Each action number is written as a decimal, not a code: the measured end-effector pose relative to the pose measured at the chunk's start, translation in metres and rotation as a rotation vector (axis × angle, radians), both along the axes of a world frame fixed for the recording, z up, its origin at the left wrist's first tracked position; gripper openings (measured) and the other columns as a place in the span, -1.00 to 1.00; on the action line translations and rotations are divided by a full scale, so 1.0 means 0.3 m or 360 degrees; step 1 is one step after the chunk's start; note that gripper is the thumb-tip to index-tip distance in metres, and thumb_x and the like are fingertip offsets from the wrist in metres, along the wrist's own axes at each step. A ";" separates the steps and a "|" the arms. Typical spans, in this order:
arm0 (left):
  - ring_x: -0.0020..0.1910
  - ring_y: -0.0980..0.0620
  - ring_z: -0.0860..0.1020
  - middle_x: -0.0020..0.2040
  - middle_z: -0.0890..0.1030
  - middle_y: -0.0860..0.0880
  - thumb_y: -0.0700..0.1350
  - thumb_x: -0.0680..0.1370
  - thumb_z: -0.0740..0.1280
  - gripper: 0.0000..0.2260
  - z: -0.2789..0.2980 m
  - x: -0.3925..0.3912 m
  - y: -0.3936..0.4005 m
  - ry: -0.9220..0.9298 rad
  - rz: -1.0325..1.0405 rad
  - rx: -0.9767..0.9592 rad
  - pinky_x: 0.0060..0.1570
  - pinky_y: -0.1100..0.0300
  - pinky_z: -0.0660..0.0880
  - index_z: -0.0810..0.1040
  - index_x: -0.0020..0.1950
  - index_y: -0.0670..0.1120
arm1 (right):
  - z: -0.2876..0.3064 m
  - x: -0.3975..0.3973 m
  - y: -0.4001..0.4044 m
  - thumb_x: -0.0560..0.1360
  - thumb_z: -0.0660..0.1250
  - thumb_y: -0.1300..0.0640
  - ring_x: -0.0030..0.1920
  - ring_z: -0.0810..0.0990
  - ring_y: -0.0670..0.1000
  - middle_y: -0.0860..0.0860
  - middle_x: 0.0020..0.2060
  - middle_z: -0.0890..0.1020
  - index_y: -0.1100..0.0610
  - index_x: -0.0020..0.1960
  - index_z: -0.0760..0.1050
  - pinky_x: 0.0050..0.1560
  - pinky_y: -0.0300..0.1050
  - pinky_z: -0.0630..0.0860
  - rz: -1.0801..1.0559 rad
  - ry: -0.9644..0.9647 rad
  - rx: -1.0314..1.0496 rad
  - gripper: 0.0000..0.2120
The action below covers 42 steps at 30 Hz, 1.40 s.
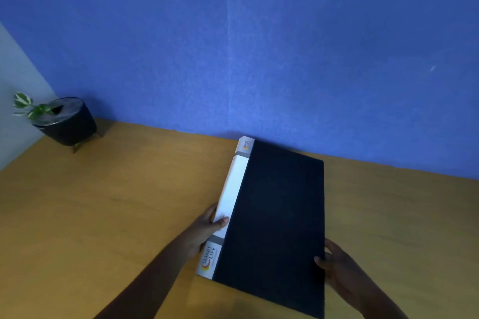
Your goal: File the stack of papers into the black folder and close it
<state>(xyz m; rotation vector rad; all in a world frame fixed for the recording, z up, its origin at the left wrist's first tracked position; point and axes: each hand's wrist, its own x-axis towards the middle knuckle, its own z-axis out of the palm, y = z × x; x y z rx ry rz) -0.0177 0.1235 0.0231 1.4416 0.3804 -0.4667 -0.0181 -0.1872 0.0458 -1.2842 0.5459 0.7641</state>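
Note:
The black folder point(280, 215) lies closed on the wooden table, its white labelled spine facing left. My left hand point(207, 228) grips the spine near its lower half, thumb on top of the white strip. My right hand point(334, 267) holds the folder's right edge near the front corner, thumb resting on the black cover. No papers show; whatever is inside the folder is hidden by the cover.
The wooden table point(103, 215) runs back to a blue wall point(259, 46). A dark round pot with a small green plant point(64, 122) stands at the far left corner, well away from the folder.

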 end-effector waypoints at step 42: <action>0.38 -0.30 0.16 0.45 0.19 -0.19 -0.01 0.56 0.26 -0.55 -0.023 0.060 0.691 0.0261 0.0654 0.1699 0.37 -0.20 0.16 0.29 0.44 0.00 | -0.025 0.231 0.862 0.57 0.22 0.08 0.32 0.43 0.13 0.17 0.35 0.39 0.24 0.42 0.20 0.26 -0.09 0.44 0.1120 -0.0778 -0.1207 -0.51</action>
